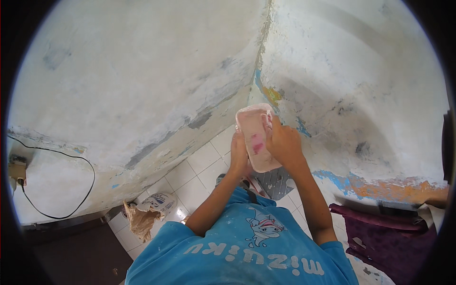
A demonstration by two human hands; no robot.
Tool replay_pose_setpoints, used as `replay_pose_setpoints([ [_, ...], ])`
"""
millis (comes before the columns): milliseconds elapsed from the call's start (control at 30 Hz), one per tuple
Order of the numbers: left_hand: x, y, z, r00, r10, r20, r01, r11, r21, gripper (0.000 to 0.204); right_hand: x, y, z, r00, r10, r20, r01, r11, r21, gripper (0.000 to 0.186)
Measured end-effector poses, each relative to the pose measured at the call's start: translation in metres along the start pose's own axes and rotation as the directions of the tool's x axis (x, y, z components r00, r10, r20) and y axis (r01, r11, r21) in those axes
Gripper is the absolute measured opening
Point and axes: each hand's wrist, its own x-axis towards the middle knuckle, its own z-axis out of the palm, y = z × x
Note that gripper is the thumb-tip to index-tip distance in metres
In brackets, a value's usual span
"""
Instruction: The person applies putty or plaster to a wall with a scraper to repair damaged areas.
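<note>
A shallow oblong tray (pixel 251 121), pale pink with rounded corners, is held up in front of me near the wall corner. Whitish residue coats it, and magenta patches show in its middle. My left hand (pixel 239 154) grips the tray's left side, with the fingers partly hidden beneath. At the right side, my right hand (pixel 286 145) has its fingers bent and drawn together over the tray's inner edge. Something pinkish shows by those fingertips, too blurred to name.
Two patchy, peeling walls (pixel 156 71) meet ahead. A black cable (pixel 94 175) hangs from a socket box (pixel 17 171) at left. A white bucket (pixel 161 202) and crumpled brown paper (pixel 142 221) stand low left. Purple cloth (pixel 394 237) lies right; a grey ridged panel (pixel 275 183) is below.
</note>
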Motion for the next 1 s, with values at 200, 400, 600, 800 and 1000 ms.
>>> replay_pose_setpoints([
  [200, 0.031, 0.002, -0.047, 0.999, 0.048, 0.005, -0.048, 0.97, 0.24, 0.051, -0.006, -0.03, 0.032, 0.993, -0.098, -0.058, 0.098, 0.995, -0.004, 0.042],
  [400, 0.034, 0.025, -0.063, 1.0, 0.009, -0.017, -0.004, 0.96, 0.279, 0.054, 0.027, -0.038, 0.027, 0.977, -0.149, -0.15, 0.142, 0.988, -0.059, 0.043],
  [600, 0.039, 0.051, -0.079, 0.999, -0.042, 0.012, 0.037, 0.955, 0.293, 0.057, 0.007, -0.049, 0.035, 0.988, -0.148, -0.036, 0.141, 0.98, -0.14, 0.041],
  [800, 0.052, 0.039, -0.103, 0.999, -0.004, -0.054, 0.017, 0.969, 0.247, 0.058, -0.004, -0.09, 0.072, 0.999, -0.004, -0.046, 0.004, 1.0, 0.007, 0.041],
  [1000, 0.044, 0.05, -0.112, 0.994, -0.107, -0.02, 0.108, 0.946, 0.306, 0.058, 0.01, -0.104, 0.066, 0.988, 0.066, -0.139, -0.036, 0.976, 0.214, 0.031],
])
